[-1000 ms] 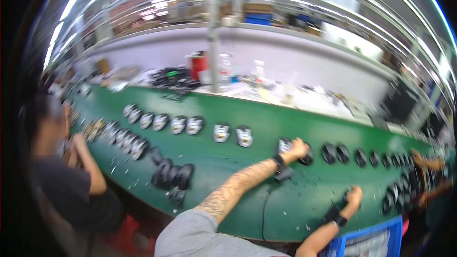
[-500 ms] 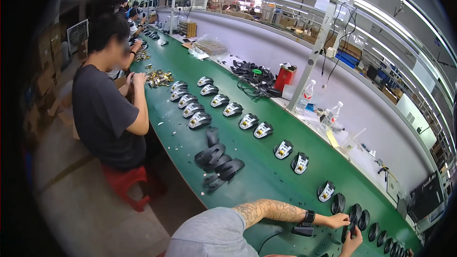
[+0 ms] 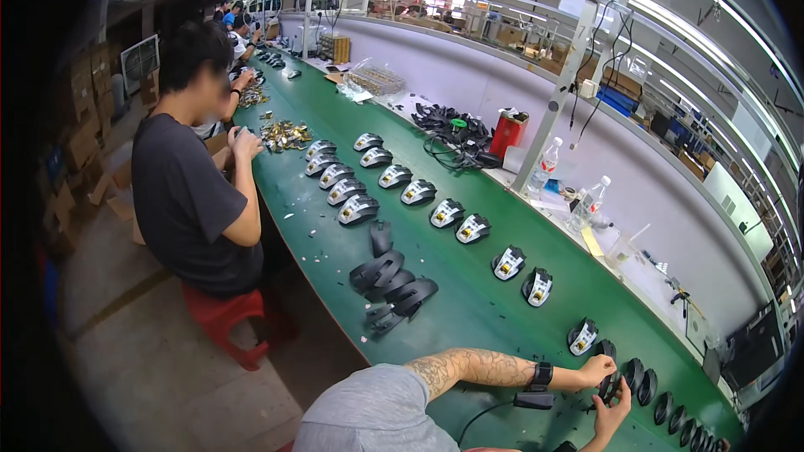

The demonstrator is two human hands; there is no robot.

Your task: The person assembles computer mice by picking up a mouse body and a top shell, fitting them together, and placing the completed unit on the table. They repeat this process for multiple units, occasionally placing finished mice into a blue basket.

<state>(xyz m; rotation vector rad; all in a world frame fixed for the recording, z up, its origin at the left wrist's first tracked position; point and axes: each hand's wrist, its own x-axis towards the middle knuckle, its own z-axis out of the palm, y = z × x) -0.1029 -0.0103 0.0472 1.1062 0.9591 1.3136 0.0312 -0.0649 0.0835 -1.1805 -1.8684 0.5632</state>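
Low at the right, my left hand (image 3: 597,371) and my right hand (image 3: 614,412) pinch a black mouse shell (image 3: 610,387) between them, just above the bench. Fingers of both hands cover part of it. Behind my left hand stands another black mouse shell (image 3: 605,349), partly hidden. An opened mouse (image 3: 582,336) with a light inner frame and a small yellow part sits just past that. To the right of my hands, a row of black mouse shells (image 3: 636,373) runs along the bench. A black box on a cable (image 3: 533,400) hangs below my left wrist.
On the green bench (image 3: 469,318), opened mice (image 3: 358,208) stand in two rows. Loose black covers (image 3: 394,285) lie in a pile. Bottles (image 3: 546,164) and a red can (image 3: 507,134) line the back ledge. A co-worker (image 3: 197,192) sits at the left, near small brass-coloured parts (image 3: 285,136).
Both hands have moved slightly up and left with the black shell, and the right hand has risen beside it. The view has shifted a little.
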